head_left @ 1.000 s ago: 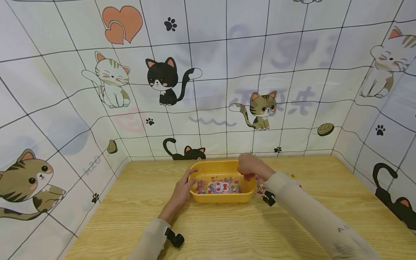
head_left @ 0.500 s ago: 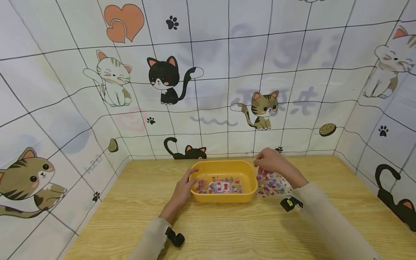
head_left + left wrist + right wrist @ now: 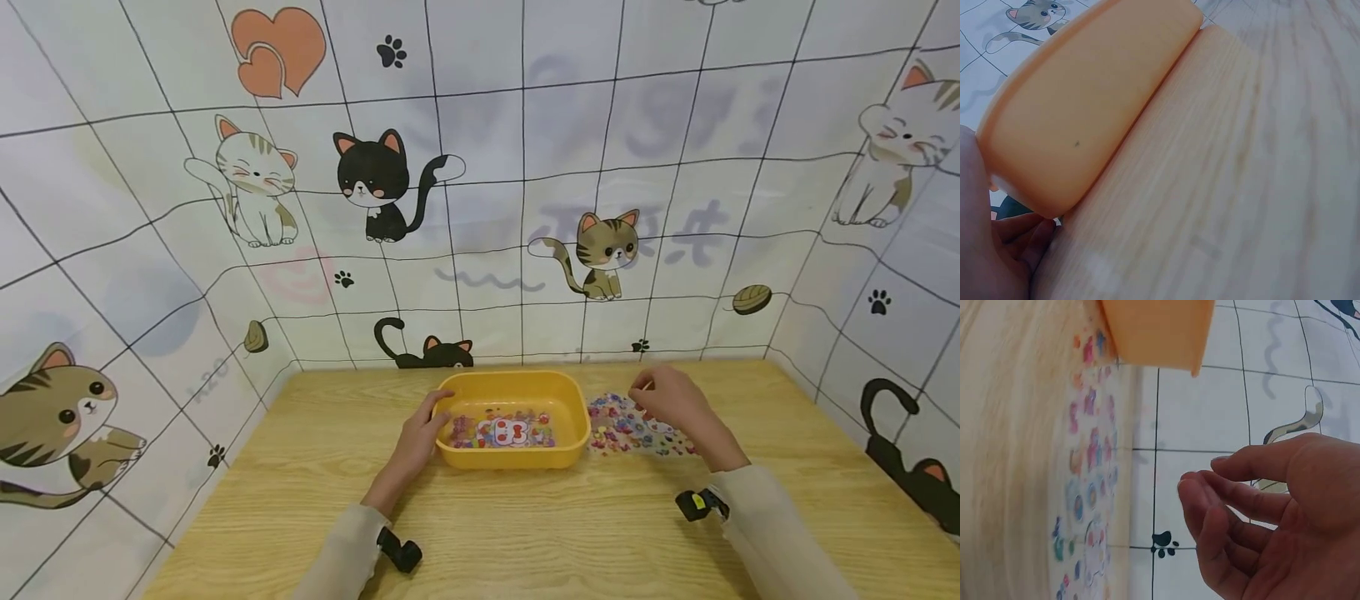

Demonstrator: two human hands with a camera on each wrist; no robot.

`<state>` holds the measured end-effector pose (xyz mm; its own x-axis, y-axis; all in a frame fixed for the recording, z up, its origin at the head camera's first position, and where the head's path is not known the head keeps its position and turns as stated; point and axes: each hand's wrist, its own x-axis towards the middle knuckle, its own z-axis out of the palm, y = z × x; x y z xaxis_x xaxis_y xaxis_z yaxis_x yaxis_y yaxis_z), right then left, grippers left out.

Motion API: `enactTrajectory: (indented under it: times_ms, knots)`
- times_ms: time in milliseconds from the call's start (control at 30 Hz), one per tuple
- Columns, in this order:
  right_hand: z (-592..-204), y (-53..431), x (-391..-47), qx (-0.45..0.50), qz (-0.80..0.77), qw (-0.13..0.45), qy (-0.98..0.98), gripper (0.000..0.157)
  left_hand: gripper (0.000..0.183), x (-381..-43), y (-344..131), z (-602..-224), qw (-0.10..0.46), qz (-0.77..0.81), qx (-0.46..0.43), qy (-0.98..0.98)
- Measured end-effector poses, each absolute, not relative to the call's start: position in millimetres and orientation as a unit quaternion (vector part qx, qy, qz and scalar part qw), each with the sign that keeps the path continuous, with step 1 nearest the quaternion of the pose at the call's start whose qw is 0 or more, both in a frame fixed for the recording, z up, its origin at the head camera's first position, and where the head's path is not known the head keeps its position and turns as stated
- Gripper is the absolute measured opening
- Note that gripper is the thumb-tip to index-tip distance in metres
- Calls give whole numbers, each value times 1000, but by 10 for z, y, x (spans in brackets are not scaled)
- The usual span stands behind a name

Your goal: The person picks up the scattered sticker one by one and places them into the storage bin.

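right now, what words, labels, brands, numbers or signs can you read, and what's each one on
None legible.
Wall covering: faint, blurred lettering, unreadable.
Yellow tub: no lettering visible.
Colourful prints beside it: too small.
Yellow mark on right wrist device: too small.

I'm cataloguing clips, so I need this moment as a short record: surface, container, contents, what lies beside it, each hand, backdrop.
surface: wooden table
container: yellow tub, upright
inside tub: colourful design; printed or loose, cannot tell
beside tub: colourful stickers, to its right
left hand: grips the tub's left end
right hand: raised over the stickers, nothing visible held
backdrop: cat-print wall
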<state>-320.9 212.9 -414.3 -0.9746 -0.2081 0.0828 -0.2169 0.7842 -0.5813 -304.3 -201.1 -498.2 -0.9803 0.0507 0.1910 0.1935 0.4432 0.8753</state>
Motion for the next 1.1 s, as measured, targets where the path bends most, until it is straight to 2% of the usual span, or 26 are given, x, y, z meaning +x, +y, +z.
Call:
enactTrajectory:
  times_ms: [300, 567, 667, 1100]
  knots:
    - [-4262, 2351, -3273, 125, 263, -33, -956, 34, 39, -3056, -2011, -4996, 75, -521, -69, -847]
    - [-4403, 2593, -3320, 105, 201, -83, -970, 71, 39, -3046, -2011, -5000, 71, -522, -72, -847]
    - [-4433, 2621, -3326, 102, 184, -85, -974, 79, 40, -3046, -2016, -4998, 71, -520, -71, -849]
    - [-4485, 2505, -3325, 150, 192, -73, -967, 65, 40, -3033, -1993, -4959, 66, -520, -67, -849]
